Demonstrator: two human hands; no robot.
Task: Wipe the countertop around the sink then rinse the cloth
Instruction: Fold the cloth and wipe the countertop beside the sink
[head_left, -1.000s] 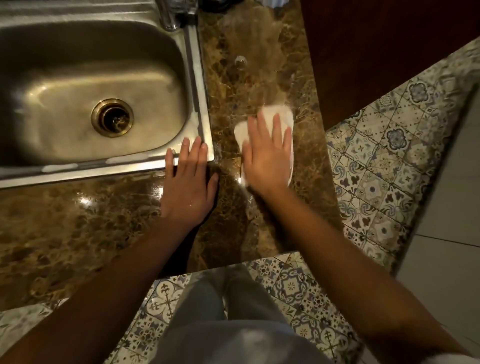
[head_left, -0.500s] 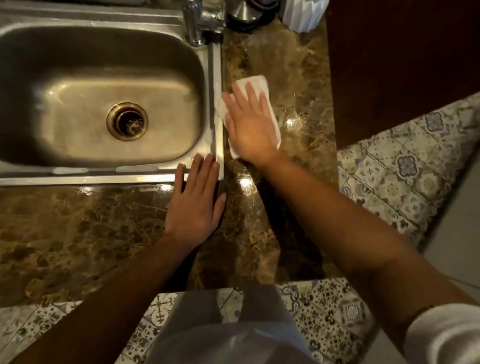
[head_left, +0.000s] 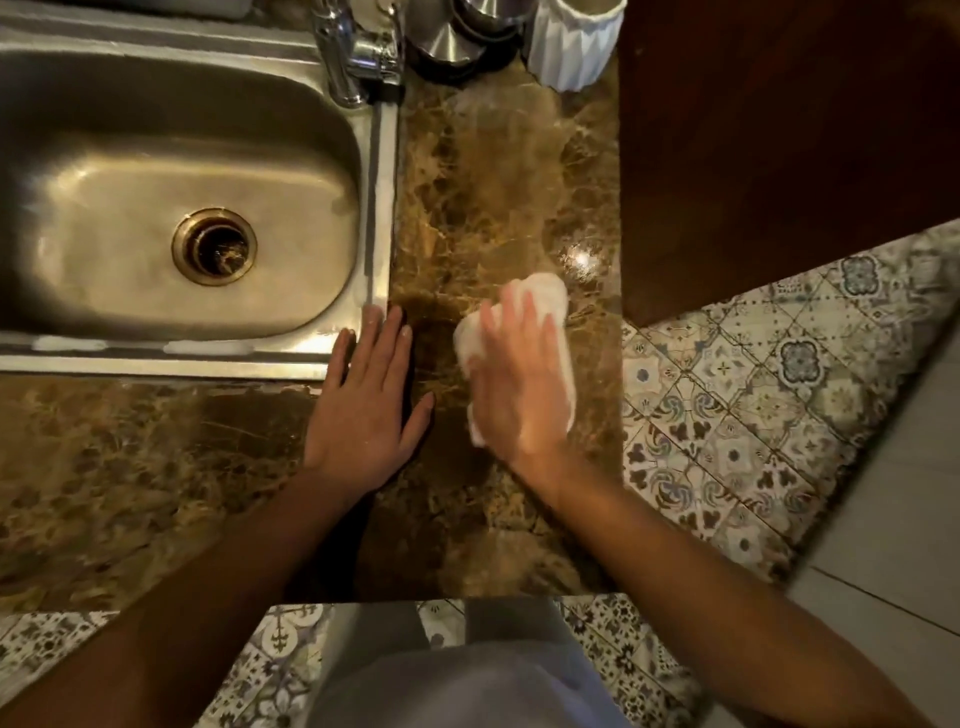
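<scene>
A white cloth (head_left: 543, 296) lies on the brown marble countertop (head_left: 483, 182) to the right of the steel sink (head_left: 382, 171). My right hand (head_left: 519, 384) presses flat on the cloth, fingers spread and blurred with motion; most of the cloth is hidden under it. My left hand (head_left: 366, 400) rests flat and empty on the countertop at the sink's near right corner, fingertips touching the rim. The sink bowl is empty, with a drain (head_left: 214, 245) in its middle.
A chrome tap (head_left: 345, 52) stands at the sink's far right corner. A steel pot (head_left: 457, 36) and a white ribbed container (head_left: 574, 44) sit at the back of the counter. A dark wooden panel (head_left: 779, 130) borders the counter on the right. Patterned floor tiles (head_left: 727, 415) lie beyond.
My right hand has slid the cloth back from beside the sink's far rim towards me and rightwards. My left hand has stayed at the sink corner.
</scene>
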